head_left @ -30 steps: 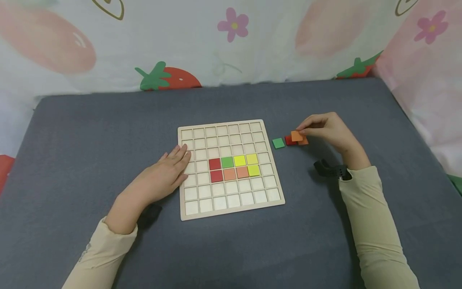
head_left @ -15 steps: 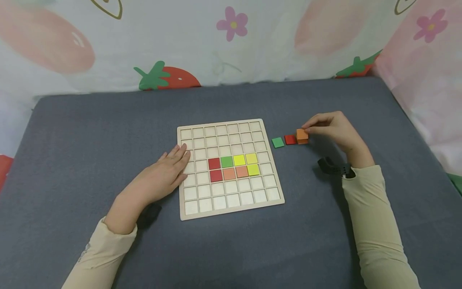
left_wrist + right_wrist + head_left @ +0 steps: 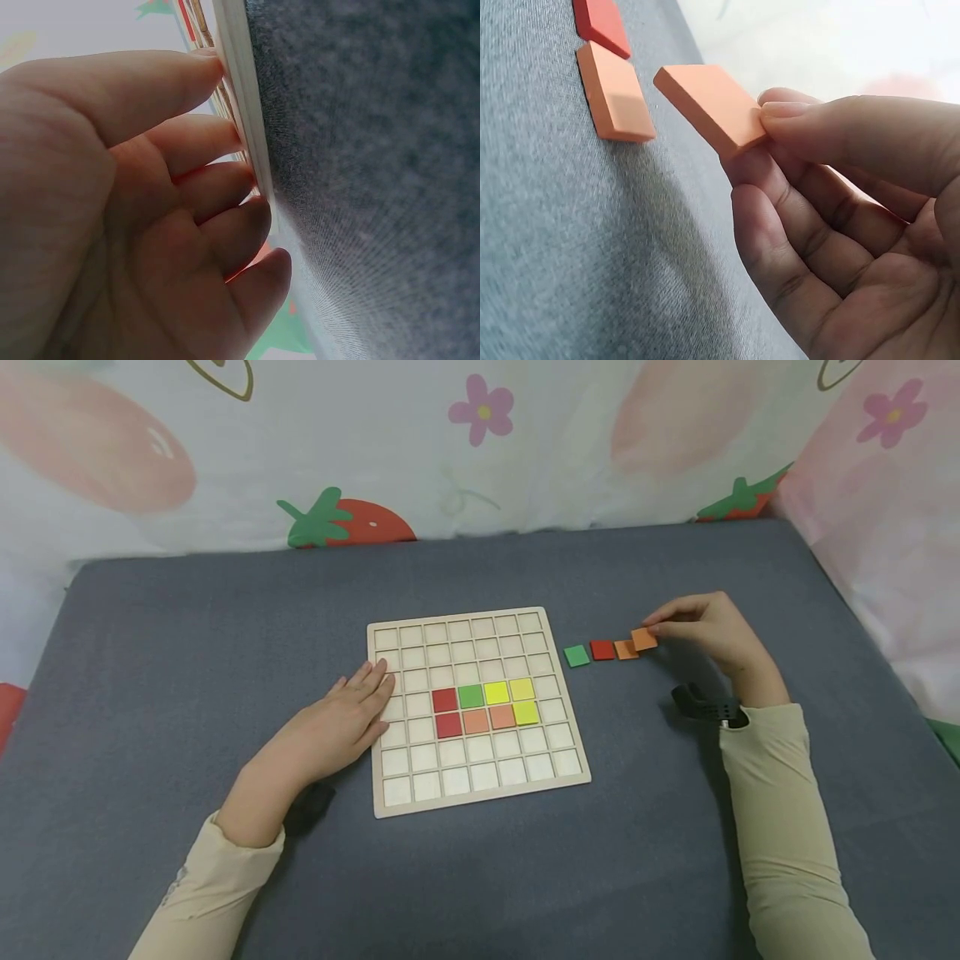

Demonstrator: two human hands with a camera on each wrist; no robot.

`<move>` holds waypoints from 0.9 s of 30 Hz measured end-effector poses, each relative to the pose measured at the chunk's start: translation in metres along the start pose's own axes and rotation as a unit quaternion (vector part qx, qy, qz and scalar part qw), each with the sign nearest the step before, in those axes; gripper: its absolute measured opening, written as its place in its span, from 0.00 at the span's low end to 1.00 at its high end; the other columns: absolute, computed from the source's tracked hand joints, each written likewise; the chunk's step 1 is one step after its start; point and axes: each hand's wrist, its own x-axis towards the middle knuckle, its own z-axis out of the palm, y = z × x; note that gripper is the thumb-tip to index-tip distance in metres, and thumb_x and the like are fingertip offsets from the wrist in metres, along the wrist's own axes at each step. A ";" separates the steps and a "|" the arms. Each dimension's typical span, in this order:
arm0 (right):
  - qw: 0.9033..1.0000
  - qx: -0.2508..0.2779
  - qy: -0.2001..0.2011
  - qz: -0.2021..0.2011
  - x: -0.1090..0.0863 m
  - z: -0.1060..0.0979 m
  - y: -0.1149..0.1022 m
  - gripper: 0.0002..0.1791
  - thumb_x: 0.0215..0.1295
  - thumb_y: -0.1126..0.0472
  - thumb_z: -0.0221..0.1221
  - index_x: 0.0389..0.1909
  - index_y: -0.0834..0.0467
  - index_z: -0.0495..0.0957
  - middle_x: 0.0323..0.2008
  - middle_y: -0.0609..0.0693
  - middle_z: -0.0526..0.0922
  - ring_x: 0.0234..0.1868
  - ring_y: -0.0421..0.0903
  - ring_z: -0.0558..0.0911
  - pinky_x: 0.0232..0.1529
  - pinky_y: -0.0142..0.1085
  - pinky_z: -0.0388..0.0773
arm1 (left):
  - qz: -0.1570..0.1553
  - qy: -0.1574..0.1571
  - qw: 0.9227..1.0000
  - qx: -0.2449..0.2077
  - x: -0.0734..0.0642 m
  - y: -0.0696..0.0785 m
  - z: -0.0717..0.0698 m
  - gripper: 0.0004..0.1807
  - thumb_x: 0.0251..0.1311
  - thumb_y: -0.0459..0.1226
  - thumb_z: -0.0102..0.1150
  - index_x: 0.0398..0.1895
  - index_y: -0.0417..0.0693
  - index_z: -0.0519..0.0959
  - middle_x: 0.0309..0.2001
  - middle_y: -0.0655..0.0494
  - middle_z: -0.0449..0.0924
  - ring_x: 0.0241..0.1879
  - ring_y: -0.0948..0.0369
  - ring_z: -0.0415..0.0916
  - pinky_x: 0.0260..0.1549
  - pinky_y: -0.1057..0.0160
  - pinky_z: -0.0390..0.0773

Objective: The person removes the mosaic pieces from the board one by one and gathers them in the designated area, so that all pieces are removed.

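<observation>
My right hand (image 3: 705,618) pinches an orange square tile (image 3: 716,105) between thumb and fingers, raised off the cloth in the right wrist view. Just left of it a second orange tile (image 3: 626,650) lies flat, beside a red tile (image 3: 602,650) and a green tile (image 3: 576,656) in a row. With fingers straight, my left hand (image 3: 330,727) rests on the left edge of a wooden grid board (image 3: 480,798). In the board's middle cells sit dark red tiles (image 3: 447,725), a green one (image 3: 470,697), salmon ones (image 3: 476,721) and yellow ones (image 3: 527,712).
A dark grey cloth (image 3: 480,893) covers the table under the board and loose tiles. Behind it hangs a white curtain (image 3: 555,443) printed with strawberries and flowers. A black wrist strap (image 3: 705,706) sits at the right sleeve's cuff.
My right hand has moved to the right with the orange tile, from over the red and orange tiles to the right end of the row. The left hand has stayed on the board.
</observation>
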 end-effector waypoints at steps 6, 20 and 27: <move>1.000 -0.001 0.015 0.018 -0.001 -0.002 0.002 0.09 0.60 0.69 0.62 0.39 0.71 0.83 0.29 0.43 0.85 0.32 0.42 0.80 0.34 0.31 0.76 | 0.001 0.002 1.000 0.002 0.001 0.000 0.001 0.30 0.68 0.36 0.49 0.68 0.29 0.57 0.70 0.34 0.49 0.70 0.43 0.45 0.65 0.44 0.53; 0.998 -0.014 0.025 0.056 0.001 -0.005 0.012 0.10 0.60 0.68 0.62 0.40 0.70 0.83 0.28 0.40 0.85 0.31 0.39 0.79 0.34 0.30 0.75 | -0.003 0.000 1.000 0.003 -0.001 0.001 0.000 0.29 0.68 0.36 0.49 0.68 0.29 0.58 0.70 0.34 0.50 0.70 0.43 0.46 0.65 0.45 0.53; 0.998 -0.035 0.017 0.058 -0.001 -0.004 0.011 0.10 0.61 0.67 0.62 0.41 0.69 0.83 0.28 0.39 0.84 0.30 0.38 0.79 0.35 0.29 0.76 | 0.002 0.003 1.000 0.004 -0.001 0.001 -0.001 0.29 0.68 0.36 0.49 0.68 0.29 0.58 0.70 0.34 0.50 0.70 0.43 0.46 0.65 0.45 0.53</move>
